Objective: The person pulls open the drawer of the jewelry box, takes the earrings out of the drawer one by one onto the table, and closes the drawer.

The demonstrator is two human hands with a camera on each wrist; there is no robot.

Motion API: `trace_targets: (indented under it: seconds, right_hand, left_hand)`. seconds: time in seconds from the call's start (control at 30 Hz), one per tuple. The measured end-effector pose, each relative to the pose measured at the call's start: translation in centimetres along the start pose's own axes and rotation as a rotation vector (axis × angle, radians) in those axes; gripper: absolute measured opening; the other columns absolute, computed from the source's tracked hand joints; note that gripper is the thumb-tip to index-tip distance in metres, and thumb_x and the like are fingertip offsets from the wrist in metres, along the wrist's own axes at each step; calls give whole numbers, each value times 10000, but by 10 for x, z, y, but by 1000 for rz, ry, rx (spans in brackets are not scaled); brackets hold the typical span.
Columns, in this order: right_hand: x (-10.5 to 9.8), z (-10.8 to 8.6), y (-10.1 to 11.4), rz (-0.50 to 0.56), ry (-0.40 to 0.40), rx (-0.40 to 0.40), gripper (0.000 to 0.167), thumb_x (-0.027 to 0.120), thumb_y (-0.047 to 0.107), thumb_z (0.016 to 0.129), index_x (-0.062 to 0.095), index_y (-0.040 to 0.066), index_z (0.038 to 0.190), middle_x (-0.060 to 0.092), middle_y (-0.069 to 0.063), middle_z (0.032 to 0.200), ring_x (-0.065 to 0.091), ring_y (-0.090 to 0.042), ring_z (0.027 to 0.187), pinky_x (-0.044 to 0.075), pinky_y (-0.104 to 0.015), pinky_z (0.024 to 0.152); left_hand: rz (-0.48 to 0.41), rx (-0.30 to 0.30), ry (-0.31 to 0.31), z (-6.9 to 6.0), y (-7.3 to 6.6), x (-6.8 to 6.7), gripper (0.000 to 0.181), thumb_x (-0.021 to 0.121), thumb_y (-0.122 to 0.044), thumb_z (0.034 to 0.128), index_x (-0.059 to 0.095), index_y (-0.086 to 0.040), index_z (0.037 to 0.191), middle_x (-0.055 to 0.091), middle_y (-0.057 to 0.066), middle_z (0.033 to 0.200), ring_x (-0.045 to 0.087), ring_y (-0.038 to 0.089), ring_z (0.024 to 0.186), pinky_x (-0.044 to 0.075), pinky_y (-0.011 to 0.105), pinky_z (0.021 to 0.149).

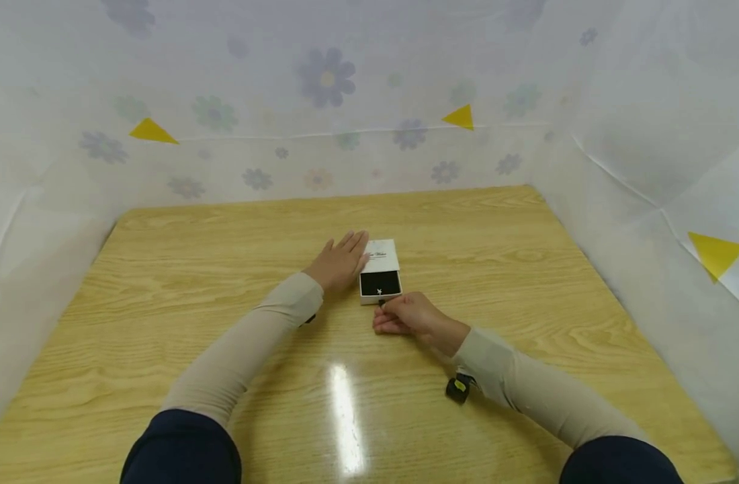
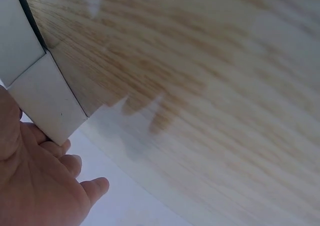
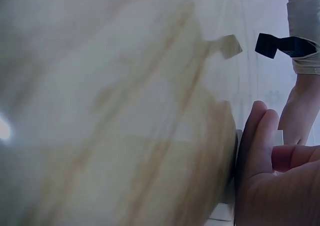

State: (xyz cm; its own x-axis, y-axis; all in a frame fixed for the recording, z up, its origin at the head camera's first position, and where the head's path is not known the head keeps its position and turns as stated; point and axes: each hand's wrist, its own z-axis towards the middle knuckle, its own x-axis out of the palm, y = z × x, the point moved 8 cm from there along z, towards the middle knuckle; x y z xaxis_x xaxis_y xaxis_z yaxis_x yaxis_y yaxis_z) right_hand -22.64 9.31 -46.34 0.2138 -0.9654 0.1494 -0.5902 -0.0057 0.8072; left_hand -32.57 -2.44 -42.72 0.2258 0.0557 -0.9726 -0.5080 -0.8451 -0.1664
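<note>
A small white box with dark lettering (image 1: 381, 252) lies on the table, its drawer (image 1: 367, 300) partly slid out towards the person. The drawer has a black lining (image 1: 369, 281), and a tiny silvery ornament (image 1: 379, 291) lies on it. My left hand (image 1: 338, 264) rests against the left side of the box cover, fingers stretched out; the left wrist view shows fingertips at the end of the white box (image 2: 50, 98). My right hand (image 1: 413, 316) pinches a short black pull tab (image 1: 381, 303) at the drawer's front. The right wrist view mostly hides the box behind that hand (image 3: 275, 176).
The wood-grain table (image 1: 224, 255) carries a bright light reflection in front of the box. White flower-patterned sheets (image 1: 254, 81) rise behind and beside it, bearing yellow triangles (image 1: 460, 117). A black wrist device (image 1: 458, 388) hangs below the right sleeve.
</note>
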Motion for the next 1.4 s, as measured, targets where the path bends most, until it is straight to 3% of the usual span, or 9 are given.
trace_targets:
  seconds: [0.3, 0.6, 0.87, 1.4]
  right_hand:
    - [1, -7, -3, -46, 40, -24, 284, 460, 3, 968, 583, -208, 1113, 707, -114, 762, 698, -155, 687, 579, -269, 716]
    - [-2, -13, -10, -62, 57, -11, 279, 473, 9, 964, 593, -202, 1103, 714, -123, 790, 701, -160, 698, 579, -266, 708]
    - [2, -18, -15, -105, 119, 9, 295, 486, 38, 958, 609, -192, 1094, 708, -96, 748, 700, -132, 700, 579, -257, 695]
    - [-2, -19, -23, -12, 55, 16, 268, 484, 19, 964, 590, -187, 1098, 702, -95, 724, 701, -159, 676, 579, -259, 698]
  left_hand:
    - [-23, -5, -2, -1, 1, -1, 591, 144, -409, 1056, -1, -114, 1547, 38, 31, 1612, 11, 213, 1477, 80, 493, 1185]
    - [-15, -1, -1, -2, 0, 1, 593, 143, -406, 1056, 13, -105, 1550, 41, 32, 1611, 25, 224, 1478, 89, 503, 1182]
    - [-26, -13, 20, -1, 0, 0, 587, 131, -407, 1056, -19, -123, 1547, 19, 23, 1613, -2, 213, 1478, 73, 495, 1185]
    - [-24, -14, 21, -3, -3, -3, 584, 144, -395, 1058, 5, -107, 1548, 34, 33, 1613, 14, 218, 1478, 88, 493, 1184]
